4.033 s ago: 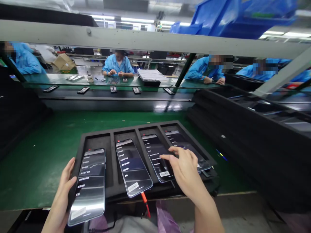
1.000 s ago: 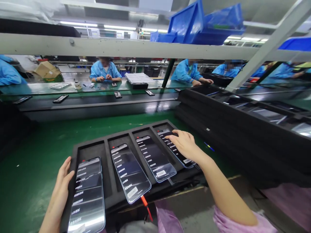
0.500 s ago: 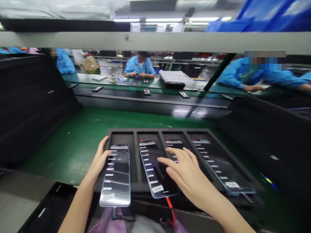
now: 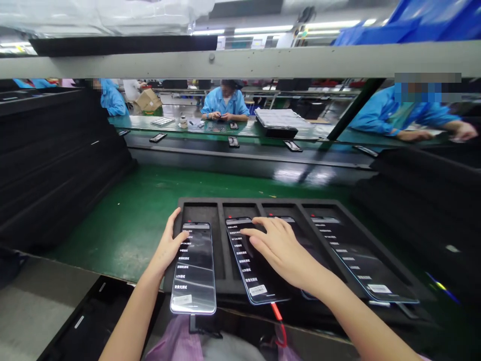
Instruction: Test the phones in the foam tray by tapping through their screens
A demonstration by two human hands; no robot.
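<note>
Several lit smartphones lie side by side in a black foam tray (image 4: 220, 235), showing dark screens with lists of white text. My left hand (image 4: 167, 250) is at the tray's left edge, index finger stretched forward and thumb on the upper list of the leftmost smartphone (image 4: 195, 271); its other fingers are hidden. Over the second smartphone (image 4: 246, 255) is my right hand (image 4: 278, 245), fingers apart, with the index fingertip at the upper list lines. This hand and forearm partly cover the third smartphone (image 4: 291, 219). On the far right lies another smartphone (image 4: 356, 255).
A red-ended cable (image 4: 277, 313) and a black plug (image 4: 193, 323) meet the phones' near ends. Black panels (image 4: 56, 160) flank the green bench (image 4: 150, 190). Beyond runs a conveyor (image 4: 195, 148) carrying phone parts. Co-workers in blue sit behind it. A grey beam (image 4: 263, 62) crosses above.
The view has shifted, so the scene sits farther right. My right index finger has moved up and left across the second smartphone's screen. My left thumb reaches slightly farther onto its screen.
</note>
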